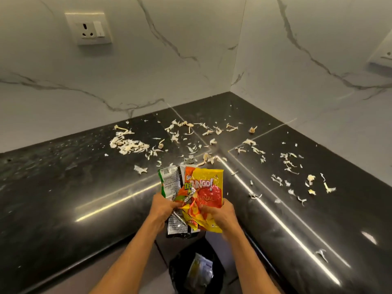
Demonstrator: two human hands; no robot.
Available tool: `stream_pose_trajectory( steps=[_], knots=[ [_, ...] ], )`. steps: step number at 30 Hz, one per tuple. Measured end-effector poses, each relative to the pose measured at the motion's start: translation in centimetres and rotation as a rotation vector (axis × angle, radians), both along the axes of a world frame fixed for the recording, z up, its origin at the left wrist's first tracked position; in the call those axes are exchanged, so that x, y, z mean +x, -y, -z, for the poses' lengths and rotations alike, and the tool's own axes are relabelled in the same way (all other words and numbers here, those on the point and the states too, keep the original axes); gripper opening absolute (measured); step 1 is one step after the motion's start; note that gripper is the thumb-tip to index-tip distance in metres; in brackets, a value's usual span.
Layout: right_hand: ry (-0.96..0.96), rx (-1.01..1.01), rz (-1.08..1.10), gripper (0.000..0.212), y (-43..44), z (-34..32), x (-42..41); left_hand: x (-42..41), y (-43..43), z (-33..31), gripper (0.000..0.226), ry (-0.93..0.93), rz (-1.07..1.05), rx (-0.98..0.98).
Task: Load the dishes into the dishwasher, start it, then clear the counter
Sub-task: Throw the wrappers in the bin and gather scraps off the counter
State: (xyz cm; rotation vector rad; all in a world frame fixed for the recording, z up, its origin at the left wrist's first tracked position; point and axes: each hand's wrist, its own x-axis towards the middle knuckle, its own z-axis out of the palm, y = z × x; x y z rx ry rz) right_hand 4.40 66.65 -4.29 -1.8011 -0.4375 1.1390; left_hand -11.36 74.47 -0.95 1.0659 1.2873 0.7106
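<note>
Head view only.

- Both our hands were closed on a bunch of empty snack packets. Left hand (163,205) had its fingers curled round the green-and-silver wrapper (169,179). Right hand (220,213) gripped the lower half of the yellow-red Bingo packet (209,187).
- We held the bundle in the air over the inner corner edge of the black counter (63,198). It wasn't resting on the stone.
- The bundle's long axis ran away from us, tops pointing at the wall corner and crumpled tails hanging toward us.
- Key relation: the bin (178,279), lined in black, sat on the floor straight below the hands, on our side of the counter edge. One packet (200,270) already lay inside it.
- The two hands sat about level, so neither looked nearer the bin. We judged the next move to be a short pull back and a release straight down.
- Risk as we read it: the loose tails snagging the counter lip, or one packet sliding out wide of the liner.
- Pale peel scraps (129,145) lay scattered across both runs of the counter, so we judged the clearing far from done.
- The dishwasher was out of view, so we couldn't tell its state.
</note>
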Motion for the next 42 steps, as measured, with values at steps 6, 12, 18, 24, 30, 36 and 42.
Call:
stream_pose_trajectory(
  steps=[6,12,18,24,30,36,42],
  knots=[
    [-0.028,-0.063,0.016,0.048,4.9,2.0,-2.4,-2.2,4.2,3.5,0.034,-0.015,0.060,-0.106],
    [-0.037,-0.201,0.081,0.050,9.1,7.0,-4.3,-4.7,6.8,9.1,0.019,-0.142,0.216,-0.287],
    [-0.024,-0.348,0.106,0.047,12.3,14.1,-5.3,-6.4,9.2,16.9,0.041,-0.219,0.254,-0.473],
    [0.087,-0.389,0.144,0.043,11.8,23.1,-5.0,-4.6,8.8,25.2,0.043,-0.192,0.246,-0.404],
    [0.213,-0.373,0.065,0.051,11.3,34.3,-4.1,-2.1,7.6,36.7,0.025,-0.217,0.204,-0.400],
    [0.249,-0.350,-0.013,0.071,9.4,45.2,-4.4,-1.8,6.7,50.5,0.026,-0.298,0.194,-0.393],
    [0.351,-0.507,-0.129,0.054,7.0,54.6,-4.3,-0.7,5.2,60.3,0.019,-0.457,0.203,-0.311]
  ],
)
